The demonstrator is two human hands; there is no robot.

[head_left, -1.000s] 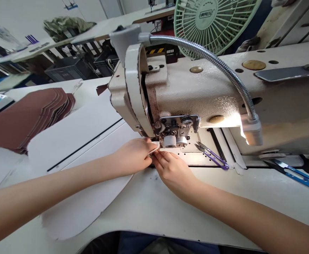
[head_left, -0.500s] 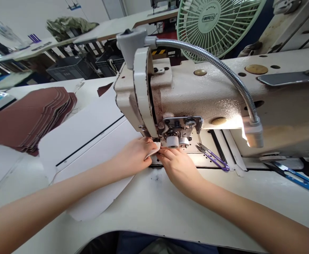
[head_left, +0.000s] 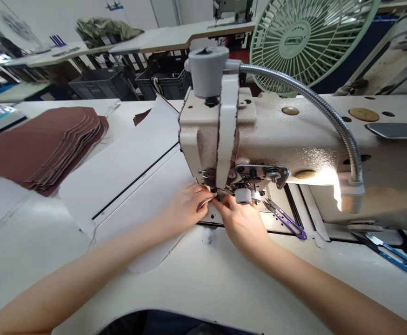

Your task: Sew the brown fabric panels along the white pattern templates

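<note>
My left hand (head_left: 187,207) is closed, pinching the raised edge of a white sheet-like panel (head_left: 136,200) just left of the needle area of a sewing machine (head_left: 217,130). The panel carries a long black strip and lies on the table, partly under my left forearm. Close by on the right, my right hand (head_left: 243,225) has its fingers curled in beneath the machine head, by the presser foot. Its index fingertip comes near the panel's edge; what its fingers hold, if anything, is hidden. Purple thread snips (head_left: 287,218) lie right of my right hand.
A stack of brown panels (head_left: 43,144) lies on the table (head_left: 196,288) at left. Blue-handled snips (head_left: 395,258) rest at far right. A lit lamp (head_left: 351,195) hangs on a flexible arm over the bed. Behind the machine stands a green fan (head_left: 297,42); grey crates (head_left: 98,86) sit beyond.
The view has shifted, so the machine appears farther right and lower. The panel edge in my left hand looks flatter, and the panel's near end sits farther from me. Both hands stay by the needle area.
</note>
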